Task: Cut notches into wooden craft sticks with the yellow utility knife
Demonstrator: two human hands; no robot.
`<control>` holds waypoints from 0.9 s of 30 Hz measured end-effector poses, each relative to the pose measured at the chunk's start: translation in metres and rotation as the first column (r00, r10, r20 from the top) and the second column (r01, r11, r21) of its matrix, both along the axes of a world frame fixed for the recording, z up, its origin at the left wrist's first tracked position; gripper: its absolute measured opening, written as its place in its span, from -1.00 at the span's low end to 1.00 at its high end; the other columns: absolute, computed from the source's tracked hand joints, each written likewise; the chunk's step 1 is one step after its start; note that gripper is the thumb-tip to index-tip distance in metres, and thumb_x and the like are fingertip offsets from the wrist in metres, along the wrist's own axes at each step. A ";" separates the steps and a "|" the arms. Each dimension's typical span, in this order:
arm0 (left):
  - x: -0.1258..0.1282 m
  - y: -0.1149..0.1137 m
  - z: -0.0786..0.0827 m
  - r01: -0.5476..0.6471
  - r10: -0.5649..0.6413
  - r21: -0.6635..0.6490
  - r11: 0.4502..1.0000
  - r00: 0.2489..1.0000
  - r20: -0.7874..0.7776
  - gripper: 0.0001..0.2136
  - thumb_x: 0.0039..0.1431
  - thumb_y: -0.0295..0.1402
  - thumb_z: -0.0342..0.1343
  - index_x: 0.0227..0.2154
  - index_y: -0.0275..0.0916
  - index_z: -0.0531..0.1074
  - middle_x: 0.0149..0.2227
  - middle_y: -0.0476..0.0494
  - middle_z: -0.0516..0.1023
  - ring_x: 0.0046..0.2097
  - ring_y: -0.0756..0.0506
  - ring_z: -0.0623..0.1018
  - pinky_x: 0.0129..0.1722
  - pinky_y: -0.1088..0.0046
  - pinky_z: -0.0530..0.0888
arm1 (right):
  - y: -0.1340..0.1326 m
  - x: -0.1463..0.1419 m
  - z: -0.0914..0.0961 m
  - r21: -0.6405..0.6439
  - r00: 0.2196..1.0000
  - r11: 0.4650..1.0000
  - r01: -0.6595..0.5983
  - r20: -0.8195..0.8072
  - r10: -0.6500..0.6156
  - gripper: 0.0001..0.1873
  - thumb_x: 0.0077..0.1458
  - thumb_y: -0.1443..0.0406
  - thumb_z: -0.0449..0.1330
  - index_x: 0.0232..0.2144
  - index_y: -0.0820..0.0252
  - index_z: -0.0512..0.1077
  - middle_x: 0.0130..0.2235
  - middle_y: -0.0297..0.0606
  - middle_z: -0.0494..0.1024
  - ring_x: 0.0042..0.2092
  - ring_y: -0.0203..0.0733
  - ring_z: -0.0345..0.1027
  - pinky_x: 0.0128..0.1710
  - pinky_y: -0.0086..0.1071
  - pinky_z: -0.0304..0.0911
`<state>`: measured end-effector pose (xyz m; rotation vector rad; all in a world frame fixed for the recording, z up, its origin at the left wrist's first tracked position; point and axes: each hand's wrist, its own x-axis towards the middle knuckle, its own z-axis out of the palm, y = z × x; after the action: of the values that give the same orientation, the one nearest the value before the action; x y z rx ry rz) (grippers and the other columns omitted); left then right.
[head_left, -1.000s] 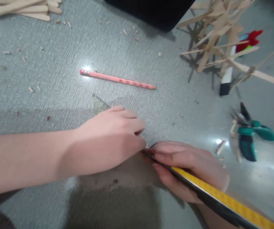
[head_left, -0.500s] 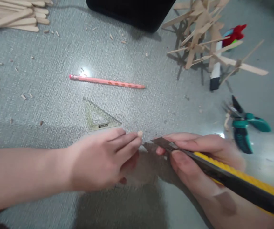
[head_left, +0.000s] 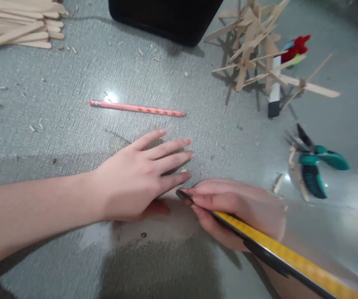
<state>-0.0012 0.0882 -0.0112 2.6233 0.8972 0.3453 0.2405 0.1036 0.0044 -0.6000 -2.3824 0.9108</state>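
The right hand grips a yellow-and-black cutter, blade just beside the left hand, which spreads open, apparently over a mostly hidden wooden piece. Beyond lies a pink pencil; rightward, green-handled pliers.

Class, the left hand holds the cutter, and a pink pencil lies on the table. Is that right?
Wrong hand: in the head view, the right hand holds the cutter. The pink pencil does lie on the table.

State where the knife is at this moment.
In the head view, the knife is at lower right, held in the right hand, its tip beside the left hand.
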 end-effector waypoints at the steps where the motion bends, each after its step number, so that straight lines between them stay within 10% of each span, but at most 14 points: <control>1: 0.000 0.000 -0.001 -0.001 0.001 -0.009 1.000 1.000 -0.006 -0.44 0.21 -0.12 0.25 0.24 -0.16 0.40 0.37 -0.26 0.29 0.45 -0.33 0.18 0.44 -0.12 0.05 | 0.000 -0.001 0.000 0.005 1.000 1.000 -0.011 0.016 0.011 -0.64 0.08 0.55 0.21 -0.11 0.09 0.41 -0.35 -0.25 0.69 -0.32 -0.15 0.65 -0.37 -0.35 0.59; 27: 0.003 -0.002 -0.002 -0.042 0.042 -0.050 0.998 0.999 0.004 -0.47 0.16 -0.20 0.27 0.20 -0.16 0.44 0.39 -0.30 0.25 0.45 -0.37 0.16 0.41 -0.18 0.10 | -0.010 -0.008 0.009 -0.036 0.983 0.999 0.005 0.182 0.001 -0.80 0.24 0.45 0.18 -0.33 0.02 0.36 -0.40 -0.37 0.60 -0.39 -0.24 0.54 -0.48 -0.38 0.41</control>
<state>0.0016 0.0865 -0.0127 2.5607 0.9479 0.3351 0.2321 0.0933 0.0138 -0.7280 -2.5308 0.9357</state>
